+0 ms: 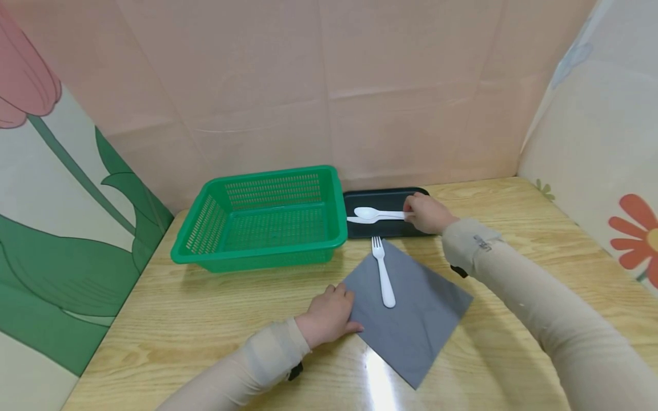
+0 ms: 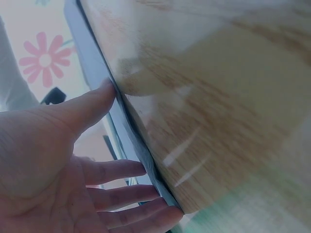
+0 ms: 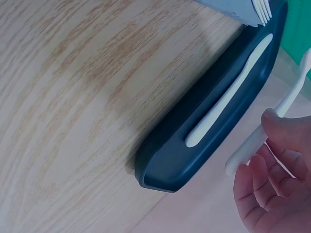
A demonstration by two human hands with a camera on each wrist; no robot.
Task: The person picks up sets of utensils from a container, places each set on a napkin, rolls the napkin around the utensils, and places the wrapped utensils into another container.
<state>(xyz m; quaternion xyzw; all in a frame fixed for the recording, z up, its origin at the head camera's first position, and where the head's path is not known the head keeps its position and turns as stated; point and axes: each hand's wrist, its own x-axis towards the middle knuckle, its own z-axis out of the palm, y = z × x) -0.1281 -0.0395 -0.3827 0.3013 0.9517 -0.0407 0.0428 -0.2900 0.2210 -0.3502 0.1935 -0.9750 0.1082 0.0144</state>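
Note:
My right hand (image 1: 428, 213) pinches a white plastic spoon (image 3: 286, 101) by its handle, thumb against fingers, over the black tray (image 3: 163, 167). The spoon's bowl points left in the head view. Beneath it a white plastic knife (image 3: 228, 97) lies in the tray. My left hand (image 1: 331, 315) rests at the left edge of a grey napkin (image 1: 411, 319), its fingers fairly straight. Thumb and fingertips touch that edge in the left wrist view. A white plastic fork (image 1: 385, 279) lies on the napkin, tines toward the tray.
A green plastic basket (image 1: 267, 251) with slotted walls stands left of the tray. Both sit near the back of the wooden table (image 1: 216, 319), before a pink wall covering (image 1: 257, 85). A flower-printed covering (image 1: 606, 142) rises at the right.

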